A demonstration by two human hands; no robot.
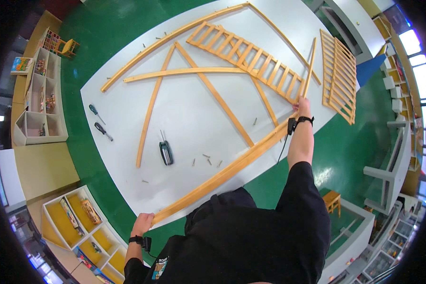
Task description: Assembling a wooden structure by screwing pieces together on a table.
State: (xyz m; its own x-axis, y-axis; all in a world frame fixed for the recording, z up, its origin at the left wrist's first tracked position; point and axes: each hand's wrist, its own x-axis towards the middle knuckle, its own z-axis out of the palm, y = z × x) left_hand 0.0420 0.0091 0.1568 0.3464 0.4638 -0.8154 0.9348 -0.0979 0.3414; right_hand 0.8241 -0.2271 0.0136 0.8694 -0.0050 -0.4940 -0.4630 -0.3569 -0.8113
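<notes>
Both ends of a long pale wooden beam [227,171] are in my hands, along the near edge of the white table. It looks like two lengths lying side by side. My left hand [142,224] is closed round its near left end. At the far right end, my right hand [303,108] is closed on the beam, its fingers partly hidden, close to the corner of a ladder-like slatted panel [264,66]. A thin wooden strip [311,66] reaches up from beside that hand. Several screws [206,156] lie beyond the beam, near a dark green folding tool set [166,154].
Long wooden strips [149,113] lie crossed over the white table [118,156]. Two screwdrivers [103,131] rest at its left. Another slatted panel [338,71] is at the right edge. Shelves [57,94] line the left, and a small stool [332,201] stands on the green floor.
</notes>
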